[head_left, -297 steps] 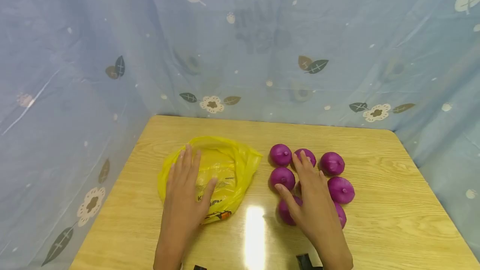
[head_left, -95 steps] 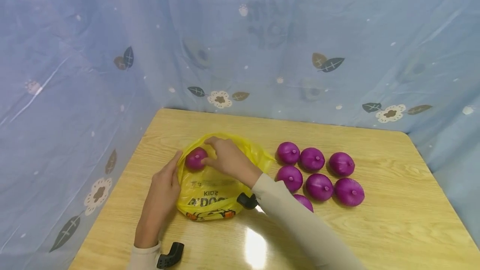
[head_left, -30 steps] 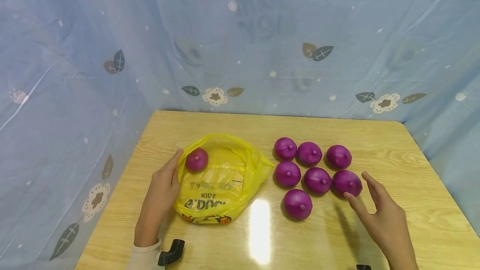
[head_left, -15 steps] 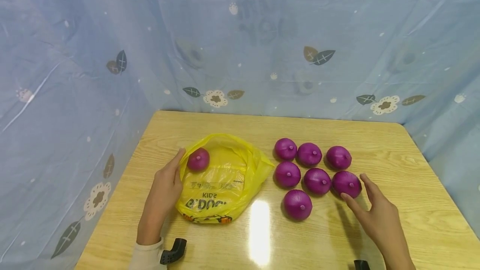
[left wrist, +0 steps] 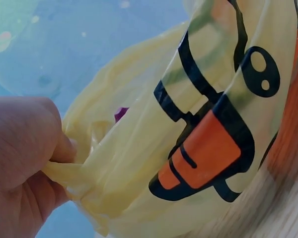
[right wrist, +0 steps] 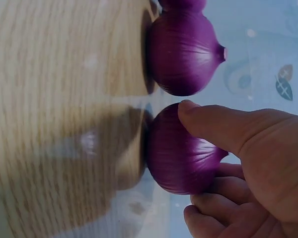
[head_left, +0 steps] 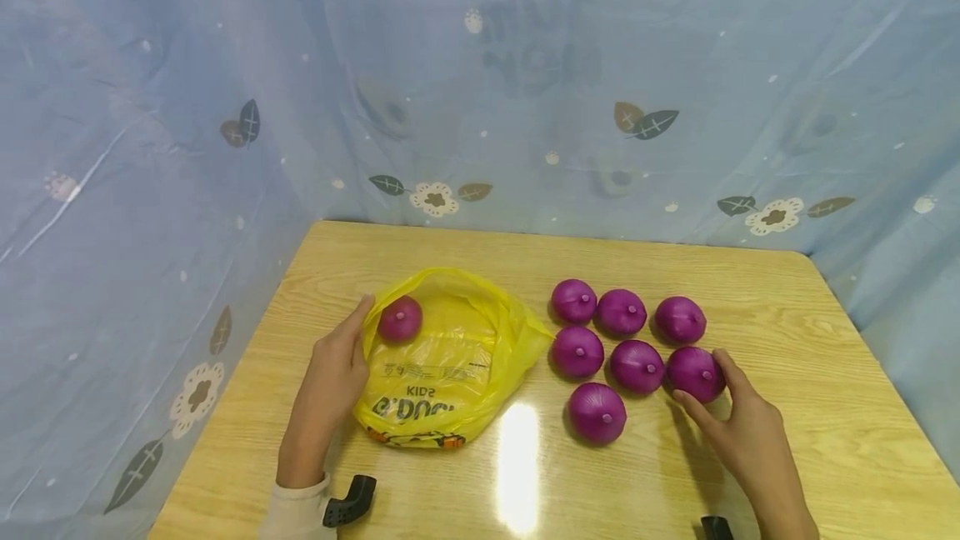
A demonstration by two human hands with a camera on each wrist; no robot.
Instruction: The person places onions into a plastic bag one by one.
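Note:
My left hand (head_left: pixel 328 382) pinches the left rim of a yellow plastic bag (head_left: pixel 420 373); the left wrist view shows the thin film bunched between thumb and curled fingers. Inside the bag lies one red onion (head_left: pixel 400 319) against its left wall. On the right, my right hand (head_left: pixel 750 432) grips another red onion (head_left: pixel 693 373) from the side, its thumb (right wrist: pixel 213 121) across the near face and the fingers curled behind. That onion (right wrist: pixel 181 153) still sits at the table surface, close beside a neighbouring onion (right wrist: pixel 184 54).
Several more red onions, such as the front one (head_left: pixel 596 412), stand in loose rows right of the bag. The wooden table (head_left: pixel 810 340) meets a blue patterned curtain (head_left: pixel 555 107) at its back and sides. Black wrist mounts (head_left: pixel 350 502) sit at both wrists.
Over the last second my right hand has closed in on the rightmost front onion. Earlier it placed one onion in the bag. My left hand stays at the bag's rim.

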